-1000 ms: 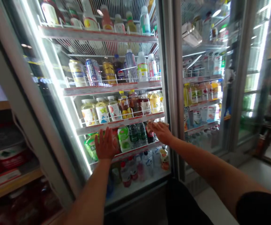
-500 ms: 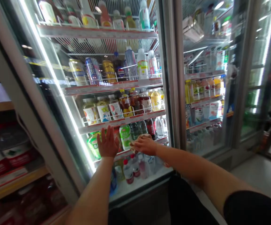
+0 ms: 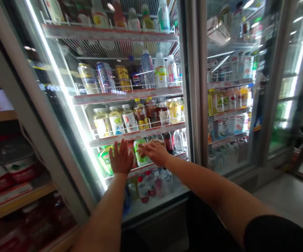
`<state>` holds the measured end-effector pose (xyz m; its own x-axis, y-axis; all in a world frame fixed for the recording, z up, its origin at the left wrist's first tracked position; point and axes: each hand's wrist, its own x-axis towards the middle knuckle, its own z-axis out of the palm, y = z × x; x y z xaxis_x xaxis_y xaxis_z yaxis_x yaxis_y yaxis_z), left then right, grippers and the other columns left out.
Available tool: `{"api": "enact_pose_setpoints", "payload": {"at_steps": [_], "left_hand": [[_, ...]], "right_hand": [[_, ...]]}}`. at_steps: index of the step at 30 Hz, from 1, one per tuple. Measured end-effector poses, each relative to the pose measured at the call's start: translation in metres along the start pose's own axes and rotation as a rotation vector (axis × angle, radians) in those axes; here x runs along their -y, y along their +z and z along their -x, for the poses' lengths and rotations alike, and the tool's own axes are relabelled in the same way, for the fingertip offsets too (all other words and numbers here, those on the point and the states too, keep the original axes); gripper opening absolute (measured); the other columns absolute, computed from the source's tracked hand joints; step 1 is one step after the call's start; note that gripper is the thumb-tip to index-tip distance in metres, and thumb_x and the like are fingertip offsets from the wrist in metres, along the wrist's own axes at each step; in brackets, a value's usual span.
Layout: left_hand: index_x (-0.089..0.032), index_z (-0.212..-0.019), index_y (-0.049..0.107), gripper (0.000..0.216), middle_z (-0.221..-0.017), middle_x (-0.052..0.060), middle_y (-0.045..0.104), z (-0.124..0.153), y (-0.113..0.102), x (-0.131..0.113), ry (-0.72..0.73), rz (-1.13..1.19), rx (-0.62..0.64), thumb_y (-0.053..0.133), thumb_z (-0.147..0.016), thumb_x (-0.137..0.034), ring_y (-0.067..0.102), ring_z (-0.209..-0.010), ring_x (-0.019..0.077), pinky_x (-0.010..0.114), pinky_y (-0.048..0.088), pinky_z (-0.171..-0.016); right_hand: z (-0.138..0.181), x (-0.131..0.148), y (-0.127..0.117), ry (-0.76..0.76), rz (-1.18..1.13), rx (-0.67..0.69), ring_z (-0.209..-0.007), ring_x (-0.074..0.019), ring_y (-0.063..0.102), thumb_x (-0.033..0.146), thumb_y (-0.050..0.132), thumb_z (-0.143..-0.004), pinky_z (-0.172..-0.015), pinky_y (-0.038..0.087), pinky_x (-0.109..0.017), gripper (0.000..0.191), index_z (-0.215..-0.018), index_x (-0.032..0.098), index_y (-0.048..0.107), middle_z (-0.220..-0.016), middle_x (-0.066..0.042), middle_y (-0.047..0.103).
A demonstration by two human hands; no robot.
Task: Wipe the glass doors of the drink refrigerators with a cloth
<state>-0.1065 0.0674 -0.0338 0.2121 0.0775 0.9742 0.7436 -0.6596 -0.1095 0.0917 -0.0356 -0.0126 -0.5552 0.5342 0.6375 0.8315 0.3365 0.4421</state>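
Note:
My left hand (image 3: 121,158) is open, fingers up and spread, laid flat against the bottles on the fourth shelf of a lit drinks fridge. Just left of it stands a green-labelled bottle (image 3: 104,159). My right hand (image 3: 154,152) reaches in from the right beside it, its fingers curled onto the top of a green-and-white bottle (image 3: 141,157). A dark red-capped bottle (image 3: 169,142) stands right of that hand. The shelf rail (image 3: 141,133) above both hands carries juice bottles.
The fridge door (image 3: 49,122) hangs open at the left, with wooden store shelves (image 3: 9,196) beyond it. Small bottles (image 3: 143,189) fill the bottom shelf. A metal post (image 3: 193,87) separates this fridge from a closed one (image 3: 230,94) on the right.
My right hand has moved left along the shelf, from the dark bottles by the post to the green-and-white bottle beside my left hand. The left hand has barely shifted.

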Motion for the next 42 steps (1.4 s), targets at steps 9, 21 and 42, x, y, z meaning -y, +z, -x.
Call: {"api": "enact_pose_setpoints", "payload": {"at_steps": [9, 21, 42], "left_hand": [[-0.021, -0.153, 0.032, 0.060, -0.153, 0.010, 0.042, 0.001, -0.001, 0.001, 0.029, -0.030, -0.020, 0.046, -0.096, -0.032, 0.015, -0.152, 0.0262, 0.055, 0.010, -0.124], [-0.021, -0.151, 0.036, 0.059, -0.154, 0.011, 0.041, 0.000, -0.002, 0.000, -0.029, 0.027, 0.035, 0.045, -0.095, -0.035, 0.016, -0.152, 0.0281, 0.057, 0.008, -0.124], [-0.021, -0.150, 0.040, 0.056, -0.153, 0.010, 0.043, 0.001, -0.002, -0.002, -0.029, -0.013, 0.014, 0.045, -0.096, -0.035, 0.019, -0.151, 0.0278, 0.055, 0.011, -0.123]], "right_hand": [[0.028, -0.023, -0.002, -0.129, 0.073, 0.033, -0.106, -0.0243, 0.053, 0.020, 0.046, -0.099, -0.087, 0.044, -0.043, 0.045, -0.143, 0.019, 0.047, -0.131, -0.012, 0.060], [0.052, -0.083, -0.028, 0.077, 0.064, -0.044, -0.111, -0.0256, 0.052, 0.014, 0.048, -0.095, -0.095, 0.045, -0.044, 0.052, -0.146, 0.022, 0.047, -0.133, -0.014, 0.058], [0.014, -0.058, -0.031, 0.250, 0.009, -0.107, -0.116, -0.0285, 0.051, 0.012, 0.045, -0.094, -0.100, 0.046, -0.047, 0.057, -0.150, 0.018, 0.041, -0.139, -0.017, 0.053]]}}
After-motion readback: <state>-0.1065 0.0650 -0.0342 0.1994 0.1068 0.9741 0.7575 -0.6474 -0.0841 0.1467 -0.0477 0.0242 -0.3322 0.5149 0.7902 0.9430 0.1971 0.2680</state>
